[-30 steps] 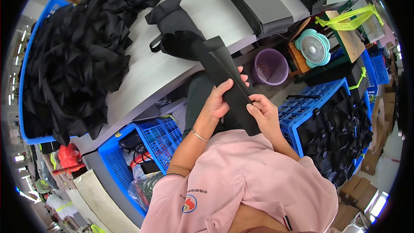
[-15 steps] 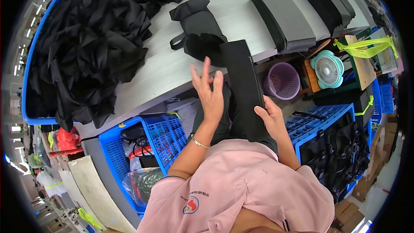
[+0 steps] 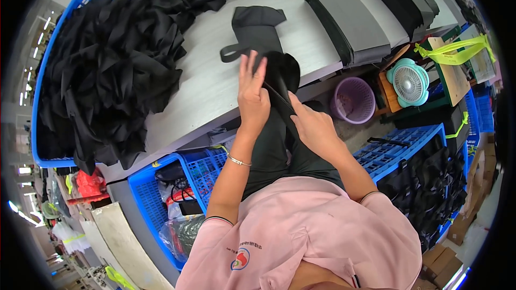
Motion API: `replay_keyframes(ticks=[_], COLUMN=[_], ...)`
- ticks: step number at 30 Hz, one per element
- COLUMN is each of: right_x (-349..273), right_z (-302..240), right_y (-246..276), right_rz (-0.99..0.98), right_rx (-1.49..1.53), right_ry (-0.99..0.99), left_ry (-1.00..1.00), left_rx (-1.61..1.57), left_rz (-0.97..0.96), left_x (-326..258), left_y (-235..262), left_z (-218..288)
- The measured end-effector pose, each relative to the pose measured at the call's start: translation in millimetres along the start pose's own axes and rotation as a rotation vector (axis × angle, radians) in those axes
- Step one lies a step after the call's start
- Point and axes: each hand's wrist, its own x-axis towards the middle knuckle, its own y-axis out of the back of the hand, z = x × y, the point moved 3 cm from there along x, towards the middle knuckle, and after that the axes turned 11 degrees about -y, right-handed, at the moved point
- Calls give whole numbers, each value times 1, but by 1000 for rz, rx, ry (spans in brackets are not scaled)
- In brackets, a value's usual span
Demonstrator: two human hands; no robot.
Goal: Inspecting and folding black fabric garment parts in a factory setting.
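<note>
A black fabric pouch point(image 3: 259, 35) lies on the near edge of the pale table, with a fabric loop standing out at its left. Its near end gapes toward me. My left hand point(image 3: 252, 96) is at that end, fingers stretched upward beside the dark cloth and thumb folded inward. In my right hand point(image 3: 314, 126) is a stiff black panel point(image 3: 280, 95), pinched by its near part and turned almost edge-on. The panel's far end is beside my left hand at the pouch's mouth; how far it reaches inside is hidden.
A blue crate point(image 3: 40, 113) heaped with black fabric pieces stands at left. Stacks of dark panels point(image 3: 352, 21) lie on the table's right side. Below are a purple basket point(image 3: 353, 100), a teal fan point(image 3: 410, 82) and blue crates point(image 3: 204, 177) beside both my arms.
The panel has turned from flat-on to edge-on and moved toward the pouch. My right hand has moved up and left with it. The pouch has shifted right and its near end has opened out.
</note>
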Motion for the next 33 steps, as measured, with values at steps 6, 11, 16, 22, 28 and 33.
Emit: replay_keyframes(ticks=[6, 11, 16, 22, 28, 33], right_x=[38, 51, 37, 36, 34, 27], right_z=[20, 49, 45, 27, 20, 11], right_y=[-34, -49, -42, -19, -15, -21], right_rz=[307, 106, -57, -26, -114, -134], right_rx=[-149, 48, 1119, 1358, 1613, 1767], right_ry=[252, 172, -340, -498, -514, -439], left_ry=[-319, -22, 1, 12, 107, 139], left_rx=[-162, -324, -131, -64, -43, -124], left_rz=[-360, -166, -102, 19, 205, 271], left_x=[-18, -49, -71, -66, -59, -59], left_y=[-6, 12, 20, 4, 8, 10], left_z=[56, 69, 69, 76, 74, 74])
